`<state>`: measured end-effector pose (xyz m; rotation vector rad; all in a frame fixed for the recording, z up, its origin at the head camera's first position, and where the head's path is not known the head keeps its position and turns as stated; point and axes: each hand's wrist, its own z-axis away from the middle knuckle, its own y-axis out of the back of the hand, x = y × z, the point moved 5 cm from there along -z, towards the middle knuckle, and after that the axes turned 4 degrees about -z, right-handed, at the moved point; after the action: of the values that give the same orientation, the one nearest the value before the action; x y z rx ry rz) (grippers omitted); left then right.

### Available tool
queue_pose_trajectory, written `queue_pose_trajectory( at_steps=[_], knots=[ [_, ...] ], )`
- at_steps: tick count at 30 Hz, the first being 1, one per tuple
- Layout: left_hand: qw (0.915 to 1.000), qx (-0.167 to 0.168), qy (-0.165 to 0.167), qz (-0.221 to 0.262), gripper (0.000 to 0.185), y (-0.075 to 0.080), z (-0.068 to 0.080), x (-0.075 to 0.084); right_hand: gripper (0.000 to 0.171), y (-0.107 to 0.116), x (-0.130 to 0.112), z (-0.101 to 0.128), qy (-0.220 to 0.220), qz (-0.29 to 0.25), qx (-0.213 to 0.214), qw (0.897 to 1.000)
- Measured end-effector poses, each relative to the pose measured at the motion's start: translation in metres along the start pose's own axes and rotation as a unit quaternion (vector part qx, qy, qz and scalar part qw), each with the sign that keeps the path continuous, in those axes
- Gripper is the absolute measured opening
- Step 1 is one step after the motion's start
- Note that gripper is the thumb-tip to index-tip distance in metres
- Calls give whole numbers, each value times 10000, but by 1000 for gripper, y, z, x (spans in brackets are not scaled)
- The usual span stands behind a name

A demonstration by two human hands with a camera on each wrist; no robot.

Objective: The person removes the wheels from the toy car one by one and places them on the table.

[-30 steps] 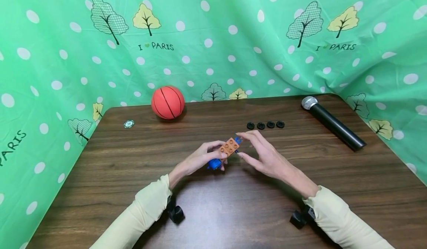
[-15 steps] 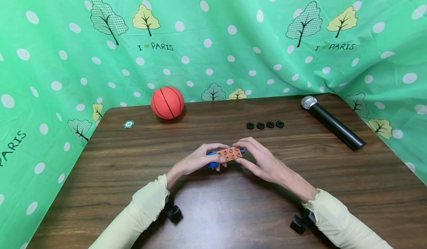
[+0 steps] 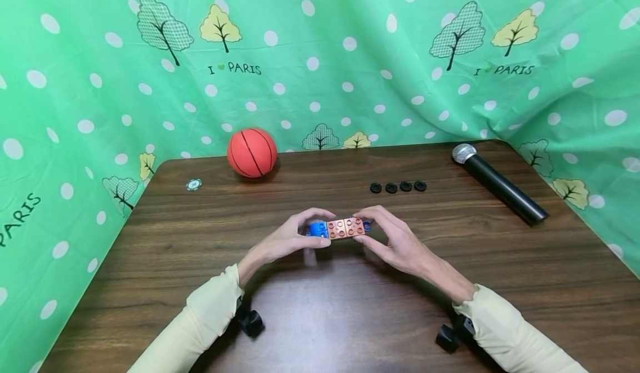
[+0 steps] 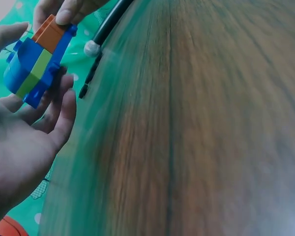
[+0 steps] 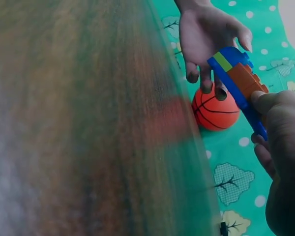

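1. Head view, centre of frame: one brick assembly (image 3: pixel 340 229) is held just above the brown table (image 3: pixel 150 284), an orange studded plate on a blue base. Its green layer is hidden here and shows only in the wrist views.
2. Left hand (image 3: pixel 287 240) grasps the assembly's blue left end with curled thumb and fingers; right hand (image 3: pixel 395 239) pinches the orange right end. Each hand's underside is hidden.
3. Both wrist views are streaked with blur across the table, so its surface there cannot be read.
4. One green dotted cloth (image 3: pixel 320 39) fills the upper frame and is cut off on every side.
5. One black microphone (image 3: pixel 497 183) lies at the right, angled, whole.
6. One orange ball (image 3: pixel 251 152) sits upper left of centre, at the table's far edge.
7. Four small black discs (image 3: pixel 398 187) stand in a row above the hands; their detail is too small to read.
8. One round token (image 3: pixel 193 184) lies at the far left; its print is illegible.
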<state>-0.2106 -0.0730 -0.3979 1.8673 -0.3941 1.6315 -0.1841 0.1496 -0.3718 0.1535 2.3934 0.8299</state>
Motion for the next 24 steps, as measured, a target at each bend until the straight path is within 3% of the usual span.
queue_pose_trajectory(
  at_steps=[4, 8, 11, 24],
  knots=[
    [9954, 614, -500, -544, 54, 7, 7, 3, 53, 2, 2, 1, -47, -5, 125, 9999],
    [9767, 1438, -1091, -1160, 51, 12, 15, 9, 54, 4, 4, 2, -85, 65, 249, 9996],
    [9619, 1829, -1325, -1539, 52, 14, 19, 12, 55, 5, 5, 2, -112, 83, 316, 9994],
    [9335, 2117, -1953, -2135, 36, 15, 26, 13, 55, 2, 4, 1, -114, -9, 424, 9990]
  ],
)
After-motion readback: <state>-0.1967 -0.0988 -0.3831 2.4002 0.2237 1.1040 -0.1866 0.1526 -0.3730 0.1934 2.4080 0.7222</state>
